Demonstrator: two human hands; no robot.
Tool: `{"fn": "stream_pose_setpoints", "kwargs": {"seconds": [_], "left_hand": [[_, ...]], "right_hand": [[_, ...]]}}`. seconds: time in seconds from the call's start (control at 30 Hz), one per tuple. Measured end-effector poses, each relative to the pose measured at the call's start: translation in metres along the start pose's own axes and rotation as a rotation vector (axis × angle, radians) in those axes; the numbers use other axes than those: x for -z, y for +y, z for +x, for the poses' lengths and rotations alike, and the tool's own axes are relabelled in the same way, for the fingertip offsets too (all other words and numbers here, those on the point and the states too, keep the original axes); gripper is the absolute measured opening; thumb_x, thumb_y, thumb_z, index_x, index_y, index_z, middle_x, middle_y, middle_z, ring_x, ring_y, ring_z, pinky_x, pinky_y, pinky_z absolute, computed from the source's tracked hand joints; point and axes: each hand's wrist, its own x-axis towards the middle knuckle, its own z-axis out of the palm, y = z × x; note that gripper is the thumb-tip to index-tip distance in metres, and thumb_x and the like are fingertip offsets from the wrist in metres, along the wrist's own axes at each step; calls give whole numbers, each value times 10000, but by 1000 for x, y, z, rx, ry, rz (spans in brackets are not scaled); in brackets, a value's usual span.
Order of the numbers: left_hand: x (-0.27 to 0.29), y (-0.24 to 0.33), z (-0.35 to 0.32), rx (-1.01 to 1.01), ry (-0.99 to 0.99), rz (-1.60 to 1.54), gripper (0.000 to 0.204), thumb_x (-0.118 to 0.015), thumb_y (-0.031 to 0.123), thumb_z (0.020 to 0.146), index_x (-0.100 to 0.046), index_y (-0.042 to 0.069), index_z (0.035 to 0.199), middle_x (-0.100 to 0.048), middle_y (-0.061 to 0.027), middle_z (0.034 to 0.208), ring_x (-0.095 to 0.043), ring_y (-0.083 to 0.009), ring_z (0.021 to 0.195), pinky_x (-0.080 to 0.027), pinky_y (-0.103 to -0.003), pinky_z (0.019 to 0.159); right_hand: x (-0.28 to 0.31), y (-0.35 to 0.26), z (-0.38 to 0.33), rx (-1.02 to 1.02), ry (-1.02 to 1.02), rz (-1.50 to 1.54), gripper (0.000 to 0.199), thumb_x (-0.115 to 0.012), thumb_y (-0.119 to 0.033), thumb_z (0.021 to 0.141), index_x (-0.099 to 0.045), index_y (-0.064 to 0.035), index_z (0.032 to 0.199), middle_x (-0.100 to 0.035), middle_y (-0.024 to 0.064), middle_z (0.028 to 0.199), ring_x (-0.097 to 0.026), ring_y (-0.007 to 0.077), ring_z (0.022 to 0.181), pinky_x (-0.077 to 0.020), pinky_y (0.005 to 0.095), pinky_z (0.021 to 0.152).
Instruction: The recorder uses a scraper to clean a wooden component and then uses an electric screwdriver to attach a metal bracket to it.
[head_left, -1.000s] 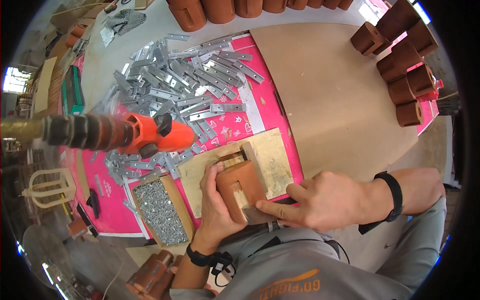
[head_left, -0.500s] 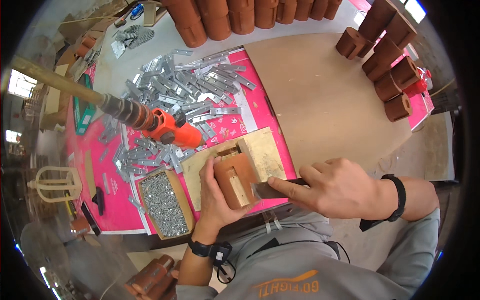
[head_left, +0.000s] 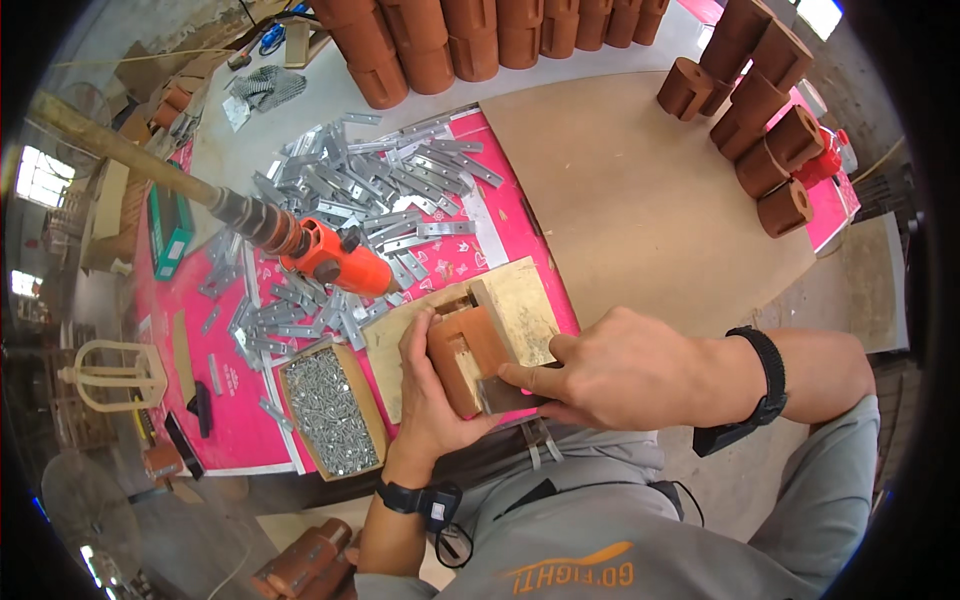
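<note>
A reddish-brown block is showing smooth, rounded sides, with a long recess baring pale, rough wood on its upward face. It is sitting at the near part of a scuffed yellowish board on the pink-covered bench, close to the person's waist. The left hand is reaching up from below, its grip wrapping the block's left side, fingertips lying near the far end. The right hand is coming in from the right, knuckles up, its grip holding a flat dark blade; the index finger is pointing along the blade, whose end is meeting the block's near right edge.
</note>
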Motion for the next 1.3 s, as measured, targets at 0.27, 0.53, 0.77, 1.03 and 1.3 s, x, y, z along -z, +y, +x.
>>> {"fn": "stream_pose_setpoints", "kwargs": {"seconds": [0.27, 0.53, 0.77, 1.03, 1.3], "left_hand": [[-5, -3, -2, 19, 17, 13, 1459, -1036, 321, 590, -142, -18, 1693, -402, -282, 1596, -452, -471, 1456, -391, -547, 1220], [-4, -3, -3, 53, 5, 2, 1470, -1042, 371, 601, -136, -37, 1684, -420, -288, 1584, -419, -497, 1475, -343, -581, 1237], [-3, -3, -3, 75, -11, 2, 1453, -1039, 386, 609, -145, -40, 1672, -420, -274, 1589, -378, -511, 1504, -320, -601, 1250], [-4, -4, -4, 99, -14, -13, 1445, -1034, 399, 611, -149, -51, 1661, -408, -283, 1589, -385, -526, 1480, -319, -622, 1245], [-5, -2, -2, 35, 16, 29, 1456, -1037, 380, 601, -141, -44, 1667, -405, -291, 1591, -402, -512, 1471, -329, -602, 1239]], "right_hand": [[23, -11, 13, 25, -200, -188, 457, -669, -126, 940, -669, 63, 1356, -740, 94, 740, -762, 276, 684, -598, 394, 617], [21, -12, 22, 58, -247, -219, 507, -653, -148, 940, -635, 63, 1401, -707, 131, 770, -760, 272, 639, -584, 373, 507], [17, -2, 27, 117, -230, -198, 581, -651, -161, 925, -610, 48, 1465, -693, 151, 795, -751, 270, 617, -577, 380, 480], [13, 9, 28, 163, -185, -172, 612, -658, -177, 901, -629, -5, 1487, -640, 97, 756, -702, 227, 567, -541, 337, 459], [2, 13, 16, 159, -81, -244, 569, -647, -191, 931, -667, -56, 1483, -645, 78, 784, -716, 215, 606, -558, 354, 493]]}}
